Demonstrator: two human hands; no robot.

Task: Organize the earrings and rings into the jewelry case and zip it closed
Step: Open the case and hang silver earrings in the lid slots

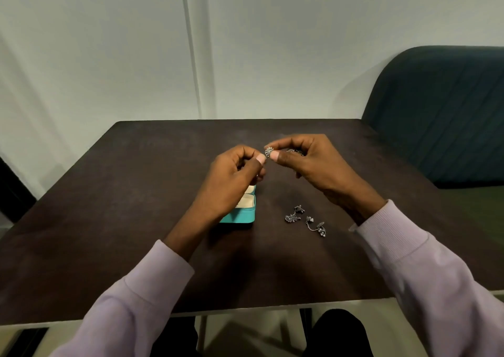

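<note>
Table (109,220): dark brown wooden top with a pale edge, filling the lower middle of the view; a person in lilac sleeves reaches over it from the near side.
Left hand (234,176): raised above the table, fingers curled in, thumb and forefinger closed together on the left side of a small silver piece.
Jewelry case (242,209): small turquoise box lying open on the table just below and behind the left hand, which hides most of it; cream padded lining with rounded ridges shows inside.
Held ring (269,152): tiny ornate silver piece with a dark, textured cluster on top, pinched between the fingertips of both hands above the table, up and right of the case.
Right hand (308,163): raised at the same height, thumb and forefinger clamped on the right side of that piece; more dark silver jewelry sits bunched in its curled fingers, too small to tell apart.
Earrings (305,220): oxidised silver pieces with small dangling beads and fine chains, lying loose on the table right of the case, below the right wrist.
Chair (441,111): dark teal padded back at the far right.
</note>
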